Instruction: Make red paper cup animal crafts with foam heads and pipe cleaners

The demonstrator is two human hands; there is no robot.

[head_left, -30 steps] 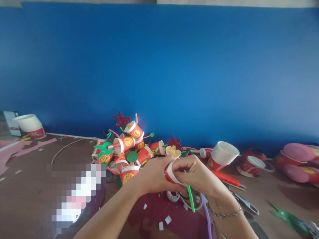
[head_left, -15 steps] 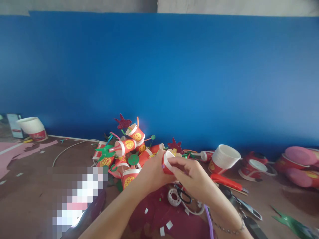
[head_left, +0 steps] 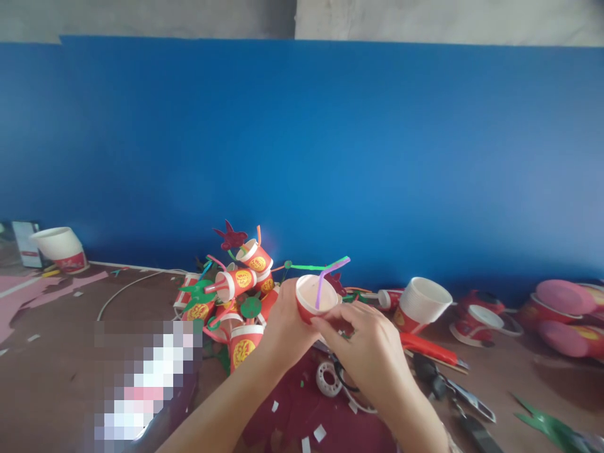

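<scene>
A red-and-white paper cup is held upright in front of me, its open mouth facing up. My left hand wraps round its left side. The fingers of my right hand are closed at the cup's right side, near the rim. Inside the cup leans a purple bendy straw, its bent end reaching right. A green straw shows behind the cup. Just left of my left hand, a pile of red cups carries straws and cut-out shapes. The cup's underside is hidden by my hands.
A white tape roll and paper scraps lie below my hands. To the right are stacked cups, a red-handled cutter, keys and a green pointed tool. A blue panel rises behind the table.
The cup has turned from tilted to upright, so its inside now shows. The purple straw, earlier hanging below by my right forearm, is now in the cup.
</scene>
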